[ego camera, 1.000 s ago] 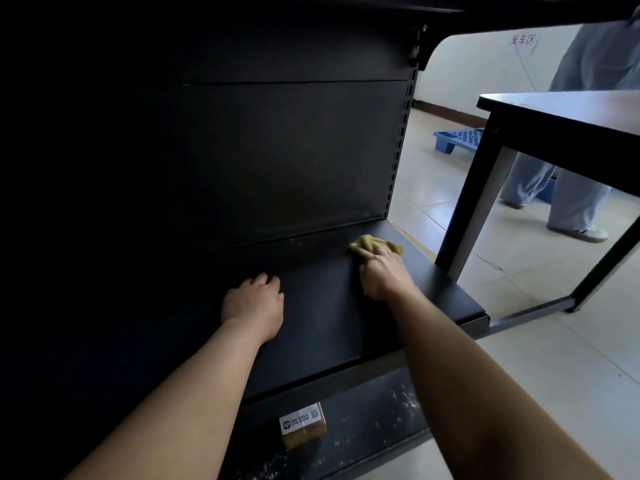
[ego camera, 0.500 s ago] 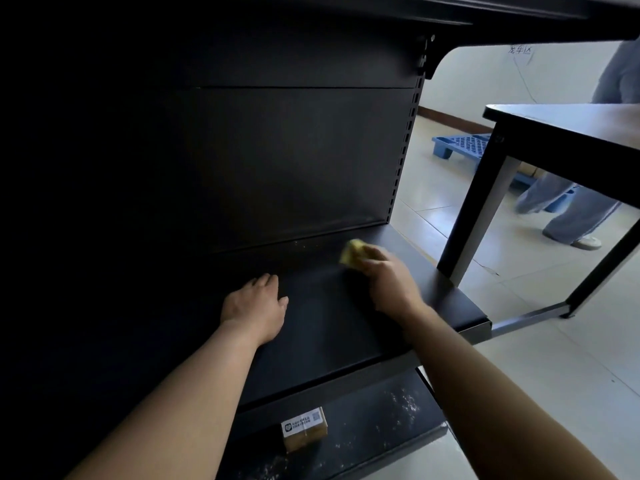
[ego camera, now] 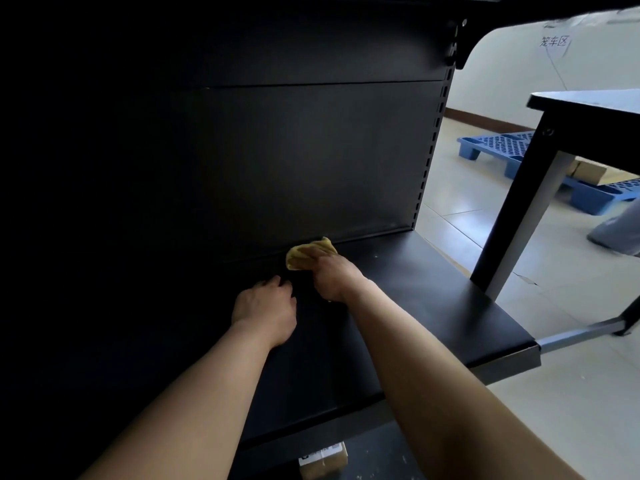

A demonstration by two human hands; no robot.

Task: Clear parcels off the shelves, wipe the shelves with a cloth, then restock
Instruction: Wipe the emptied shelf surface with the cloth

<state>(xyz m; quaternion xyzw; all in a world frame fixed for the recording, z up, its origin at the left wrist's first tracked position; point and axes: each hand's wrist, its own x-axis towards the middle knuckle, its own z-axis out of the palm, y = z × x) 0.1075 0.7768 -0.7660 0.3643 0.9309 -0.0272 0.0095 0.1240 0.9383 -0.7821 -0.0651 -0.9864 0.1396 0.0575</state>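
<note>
I see the crumpled yellow cloth [ego camera: 309, 253] at the back of the matte black metal shelf [ego camera: 450, 306], against the rear panel. My right hand [ego camera: 334, 278] grips it, fingers curled over the soft bunch. My left hand [ego camera: 265, 308] rests just beside it on the smooth shelf, fingers loosely bent, holding nothing. A small cardboard parcel [ego camera: 323, 461] lies on the tier below. A dark table [ego camera: 588, 102] stands to the right.
</note>
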